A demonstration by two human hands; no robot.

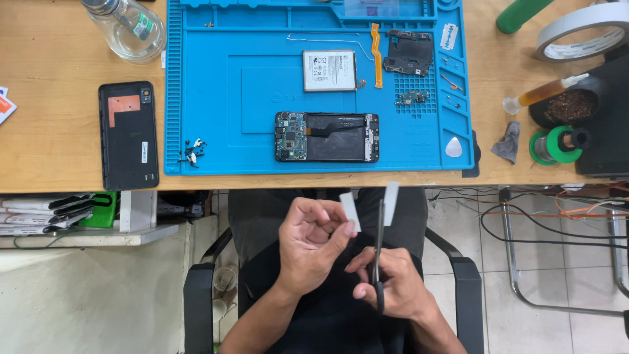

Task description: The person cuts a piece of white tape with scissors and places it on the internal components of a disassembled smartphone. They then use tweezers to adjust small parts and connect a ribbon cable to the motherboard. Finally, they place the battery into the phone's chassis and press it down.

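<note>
Head view only, looking straight down over the lap. The left hand [313, 239] has its fingers pinched shut on a small white strip [350, 211], held up near chest level with its long axis running roughly up and down, tilted a little left. The right hand [390, 285] is wrapped closed around the handles of a pair of scissors [379, 252], blades pointing up toward the worktop edge. A second white strip [390, 202] sits just on the other side of the blades, so the scissors stand between the two pieces; whether they're joined lower down is hidden behind the blades. The left hand is the one actually on the strip.

Up on the wooden worktop [59, 72] there's a blue repair mat [262, 85] with an opened phone [326, 136] in the middle, and a white rectangular battery [329, 70] with a printed label above it. An orange flex cable [376, 56] lies just right of the battery. A black back cover [128, 134] with an orange patch lies left of the mat, a clear bottle [128, 26] with a small green label sits top left, and a tape roll [580, 29] top right.
</note>
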